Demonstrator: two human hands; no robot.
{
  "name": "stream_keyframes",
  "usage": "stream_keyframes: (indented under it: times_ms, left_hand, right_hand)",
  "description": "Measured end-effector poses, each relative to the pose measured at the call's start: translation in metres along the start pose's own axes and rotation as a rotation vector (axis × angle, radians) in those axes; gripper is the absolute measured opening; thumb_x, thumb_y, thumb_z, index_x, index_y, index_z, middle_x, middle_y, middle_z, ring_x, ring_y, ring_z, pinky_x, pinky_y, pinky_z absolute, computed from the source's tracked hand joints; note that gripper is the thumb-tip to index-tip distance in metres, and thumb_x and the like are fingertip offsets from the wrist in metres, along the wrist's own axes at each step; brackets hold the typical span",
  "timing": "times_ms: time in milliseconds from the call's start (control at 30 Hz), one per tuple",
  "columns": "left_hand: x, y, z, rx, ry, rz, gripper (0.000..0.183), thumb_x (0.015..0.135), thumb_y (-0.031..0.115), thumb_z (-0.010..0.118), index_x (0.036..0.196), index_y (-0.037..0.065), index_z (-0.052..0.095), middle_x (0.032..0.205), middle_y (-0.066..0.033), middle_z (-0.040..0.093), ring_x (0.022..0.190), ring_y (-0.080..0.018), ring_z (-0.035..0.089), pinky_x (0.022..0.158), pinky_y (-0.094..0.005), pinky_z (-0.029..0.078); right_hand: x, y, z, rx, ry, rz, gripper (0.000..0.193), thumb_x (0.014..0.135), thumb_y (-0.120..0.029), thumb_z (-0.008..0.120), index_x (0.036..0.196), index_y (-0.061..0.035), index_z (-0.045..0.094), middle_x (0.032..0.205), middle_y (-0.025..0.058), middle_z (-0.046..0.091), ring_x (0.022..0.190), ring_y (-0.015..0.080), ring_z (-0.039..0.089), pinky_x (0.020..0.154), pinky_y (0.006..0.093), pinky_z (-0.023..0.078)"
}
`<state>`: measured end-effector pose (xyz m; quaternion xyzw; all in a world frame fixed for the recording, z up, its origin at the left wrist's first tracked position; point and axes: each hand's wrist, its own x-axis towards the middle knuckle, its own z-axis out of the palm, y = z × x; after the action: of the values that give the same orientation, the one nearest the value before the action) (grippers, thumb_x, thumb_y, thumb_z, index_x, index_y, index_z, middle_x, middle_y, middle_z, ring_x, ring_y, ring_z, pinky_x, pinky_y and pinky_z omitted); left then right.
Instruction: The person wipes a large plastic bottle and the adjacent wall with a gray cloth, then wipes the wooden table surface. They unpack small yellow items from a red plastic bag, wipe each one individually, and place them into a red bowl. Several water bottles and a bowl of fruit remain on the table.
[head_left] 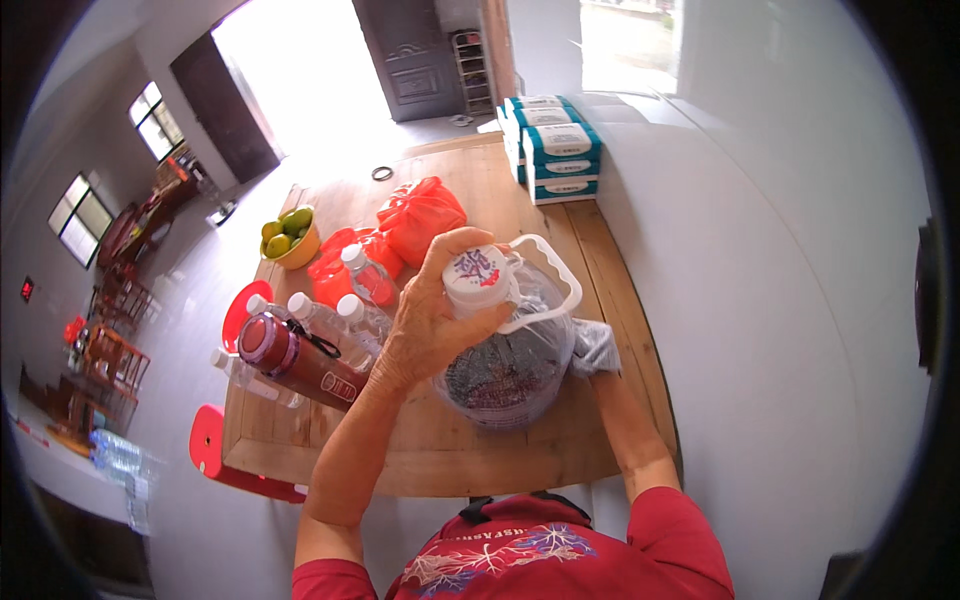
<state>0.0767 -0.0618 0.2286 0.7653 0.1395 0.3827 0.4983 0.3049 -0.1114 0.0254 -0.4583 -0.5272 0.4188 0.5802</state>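
Head view: clasping white jar lid (475, 272) in curled left hand (424, 322); cannot tell grip of right hand (602, 380), mostly hidden by grey cloth (597, 346).

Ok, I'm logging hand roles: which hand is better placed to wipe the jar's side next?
Probably the right hand: it's at the grey cloth beside the jar, while the left hand grips the white lid.

- Right hand: hidden by grey cloth (597, 348).
- Dark contents (500, 375) of jar (558, 358): too indistinct to identify.
- Red bags (422, 222): contents concealed.
- Red shirt (510, 562): cut by lower edge.
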Motion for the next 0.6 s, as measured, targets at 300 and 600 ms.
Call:
stream_keyframes:
  times_ms: [300, 600]
  left_hand:
    - [0.002, -0.004, 0.000, 0.060, -0.014, 0.047, 0.058, 0.077, 0.015, 0.074, 0.127, 0.011, 0.045, 0.106, -0.0100, 0.066, 0.098, -0.0187, 0.063, 0.087, -0.0340, 0.050]
    - [0.004, -0.001, 0.001, 0.054, -0.070, 0.040, 0.057, 0.081, 0.006, 0.070, 0.130, 0.009, 0.041, 0.110, -0.0090, 0.061, 0.100, -0.0156, 0.059, 0.086, -0.0300, 0.050]
  right_hand:
    - [-0.091, -0.001, 0.067, -0.404, 0.594, -0.175, 0.046, 0.094, -0.018, 0.049, 0.136, -0.0003, 0.039, 0.125, 0.0162, 0.053, 0.111, 0.0265, 0.053, 0.098, 0.0333, 0.043]
    - [-0.064, -0.037, 0.130, 0.185, 0.841, -0.347, 0.047, 0.086, -0.022, 0.058, 0.125, -0.0020, 0.042, 0.110, 0.0175, 0.056, 0.094, 0.0299, 0.057, 0.082, 0.0375, 0.048]
